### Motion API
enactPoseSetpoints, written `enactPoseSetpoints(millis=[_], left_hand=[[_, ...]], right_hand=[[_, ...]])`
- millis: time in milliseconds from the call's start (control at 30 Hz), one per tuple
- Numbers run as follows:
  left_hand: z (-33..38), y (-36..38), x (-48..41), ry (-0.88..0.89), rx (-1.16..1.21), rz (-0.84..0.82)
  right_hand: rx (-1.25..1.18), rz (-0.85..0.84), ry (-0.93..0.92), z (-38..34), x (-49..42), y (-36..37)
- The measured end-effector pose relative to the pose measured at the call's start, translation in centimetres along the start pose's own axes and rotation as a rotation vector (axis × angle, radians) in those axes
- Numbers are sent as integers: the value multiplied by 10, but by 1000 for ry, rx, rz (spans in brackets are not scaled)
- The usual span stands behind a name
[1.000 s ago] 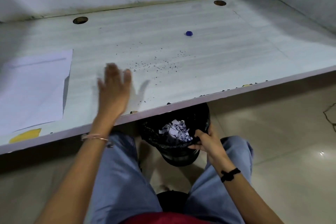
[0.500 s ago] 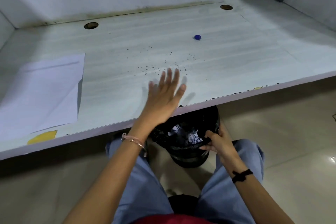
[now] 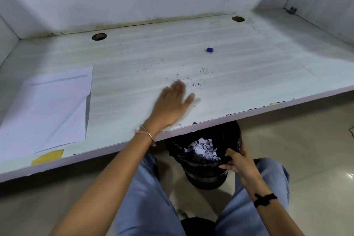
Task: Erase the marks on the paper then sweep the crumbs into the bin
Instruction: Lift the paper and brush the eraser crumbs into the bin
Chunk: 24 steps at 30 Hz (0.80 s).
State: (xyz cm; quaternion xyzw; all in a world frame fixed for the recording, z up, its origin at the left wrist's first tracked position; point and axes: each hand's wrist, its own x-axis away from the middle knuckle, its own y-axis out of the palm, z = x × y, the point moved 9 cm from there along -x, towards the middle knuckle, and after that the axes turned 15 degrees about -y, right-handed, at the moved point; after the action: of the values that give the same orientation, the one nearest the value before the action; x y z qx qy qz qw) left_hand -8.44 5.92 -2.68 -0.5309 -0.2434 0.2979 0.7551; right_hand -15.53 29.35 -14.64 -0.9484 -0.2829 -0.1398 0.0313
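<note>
The likeliest slip was a miss at the near edge of the tabletop point(image 3: 249, 74). The crumbs point(image 3: 191, 80) lay scattered in a loose band across the middle, some reaching toward the far edge, and a few dark flecks sat along the near edge well to the right of the bin point(image 3: 206, 180). The bin's mouth showed only partly from under that edge, so a fast or slanted sweep would probably have thrown crumbs to either side of it and onto the floor or the person's lap. A broad stroke could also have fanned the fine bits outward instead of gathering them. The small blue thing point(image 3: 210, 50), farther back and to the right, stood apart from the crumbs and looked safe unless the stroke began too deep.

The left hand point(image 3: 173, 101) was spread with fingers straight and thumb out, low over the tabletop just near of the crumbs. It was motion-blurred, so whether the palm touched the surface could not be told — it held nothing.

The right hand point(image 3: 237, 161) gripped the bin's near rim, fingers curled over the black liner, holding it below the near edge.

The paper point(image 3: 47, 105) lay by the left edge — well apart from both hands.
</note>
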Motion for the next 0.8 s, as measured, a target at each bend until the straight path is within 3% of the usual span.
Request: enactPoseSetpoints(millis=[67,100,200,300,333,433,567,633,700,733,800], left_hand=[[10,7,5,94,4,-77],[-5,-5,-6,60,14,-9],[-100,-40,-52,-190,-77,226],[-179,-58,-78,-530,-38,212],[-179,-59,-87,-548,-18,204],[-113,-53,-97,-304,-43,153],[-5,-11,-58,249,-316,60],[-7,-18,-60,360,-301,154],[-66,-47,-98,113,-310,342],[-111,-61,-116,-75,-284,356],[-190,-70,-138,-422,-145,190]], right_hand=[[-18,29,2,0,0,-5],[-19,39,0,0,0,-8],[8,53,-7,1,0,-16],[22,63,-18,1,-2,-20],[27,71,-21,0,-3,-21],[21,99,-34,-1,-4,-24],[11,128,-36,-2,-4,-28],[0,132,-29,-2,-5,-28],[0,142,-22,-2,-7,-31],[10,144,-17,0,-8,-33],[23,144,-8,1,-9,-35]])
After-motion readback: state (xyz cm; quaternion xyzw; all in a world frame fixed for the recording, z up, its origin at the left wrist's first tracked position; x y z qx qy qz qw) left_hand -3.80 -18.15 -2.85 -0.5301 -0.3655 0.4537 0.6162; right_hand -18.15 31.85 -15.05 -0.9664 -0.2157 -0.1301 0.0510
